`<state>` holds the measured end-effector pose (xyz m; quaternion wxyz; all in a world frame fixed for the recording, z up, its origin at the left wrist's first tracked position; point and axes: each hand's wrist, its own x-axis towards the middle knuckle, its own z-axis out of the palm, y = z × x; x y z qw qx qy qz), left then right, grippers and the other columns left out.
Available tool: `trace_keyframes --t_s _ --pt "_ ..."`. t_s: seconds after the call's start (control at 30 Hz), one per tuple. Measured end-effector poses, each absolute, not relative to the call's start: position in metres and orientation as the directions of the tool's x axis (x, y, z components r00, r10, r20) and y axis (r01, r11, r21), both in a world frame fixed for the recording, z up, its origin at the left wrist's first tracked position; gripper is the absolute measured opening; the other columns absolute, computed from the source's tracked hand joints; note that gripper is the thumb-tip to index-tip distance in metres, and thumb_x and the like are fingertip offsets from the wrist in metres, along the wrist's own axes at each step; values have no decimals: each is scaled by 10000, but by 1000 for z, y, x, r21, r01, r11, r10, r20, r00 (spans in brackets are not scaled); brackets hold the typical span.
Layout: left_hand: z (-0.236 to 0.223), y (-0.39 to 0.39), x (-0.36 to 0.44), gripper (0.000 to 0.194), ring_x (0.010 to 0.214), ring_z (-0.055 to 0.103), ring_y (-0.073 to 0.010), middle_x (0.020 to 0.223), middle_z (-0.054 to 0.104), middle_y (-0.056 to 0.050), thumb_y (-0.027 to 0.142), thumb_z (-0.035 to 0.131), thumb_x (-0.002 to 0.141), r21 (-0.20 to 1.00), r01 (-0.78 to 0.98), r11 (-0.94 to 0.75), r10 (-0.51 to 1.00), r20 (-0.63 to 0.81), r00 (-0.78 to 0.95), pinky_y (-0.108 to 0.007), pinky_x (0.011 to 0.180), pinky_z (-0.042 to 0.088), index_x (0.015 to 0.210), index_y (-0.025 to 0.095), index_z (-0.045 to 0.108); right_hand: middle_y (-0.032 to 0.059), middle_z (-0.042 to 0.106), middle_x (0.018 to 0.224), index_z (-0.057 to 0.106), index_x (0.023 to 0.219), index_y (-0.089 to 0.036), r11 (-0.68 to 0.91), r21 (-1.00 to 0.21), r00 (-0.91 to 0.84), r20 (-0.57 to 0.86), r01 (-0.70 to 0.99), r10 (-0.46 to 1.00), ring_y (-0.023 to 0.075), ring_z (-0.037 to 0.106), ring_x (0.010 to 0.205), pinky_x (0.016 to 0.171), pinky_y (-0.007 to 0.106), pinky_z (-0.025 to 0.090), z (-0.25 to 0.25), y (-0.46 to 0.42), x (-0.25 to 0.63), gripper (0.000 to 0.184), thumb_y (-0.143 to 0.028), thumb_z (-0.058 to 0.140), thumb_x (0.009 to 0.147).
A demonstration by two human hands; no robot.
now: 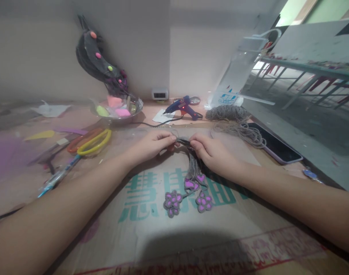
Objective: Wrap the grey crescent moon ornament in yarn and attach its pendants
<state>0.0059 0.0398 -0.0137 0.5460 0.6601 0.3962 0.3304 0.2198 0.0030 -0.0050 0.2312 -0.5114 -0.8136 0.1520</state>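
Note:
My left hand pinches the left end of the dark top of a grey yarn ornament, thumb against the fingers. On its right end, my right hand is closed in a similar pinch. The ornament hangs down between the hands as a grey strip with purple patches. Two grey-edged flowers with purple petals, one on the left and one on the right, dangle from its lower end over the board. A thin loose strand stands up near my left fingertips. Fine detail between the fingers is too small to make out.
Behind the hands lie a blue glue gun, a bowl of coloured clay and grey yarn. A phone and a clear bag are at right. Scissors and a pen lie left. Printed board covers the table.

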Motion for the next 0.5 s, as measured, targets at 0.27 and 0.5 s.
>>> trace_keyframes --t_s 0.27,0.5 --pt "-11 38 7 296 602 562 -137 648 600 -26 421 627 844 977 184 -111 883 13 468 -228 511 426 682 173 620 -1 607 654 553 863 -225 498 -475 -391 311 726 866 158 545 551 535 269 367 -8 6 222 262 -331 354 996" --pt "-12 43 4 317 611 556 -141 660 607 -29 428 593 863 953 246 -178 865 33 501 -235 533 417 686 167 629 20 698 788 606 911 -229 574 -446 -418 404 687 814 171 627 679 595 274 432 -4 3 223 260 -323 381 1002"
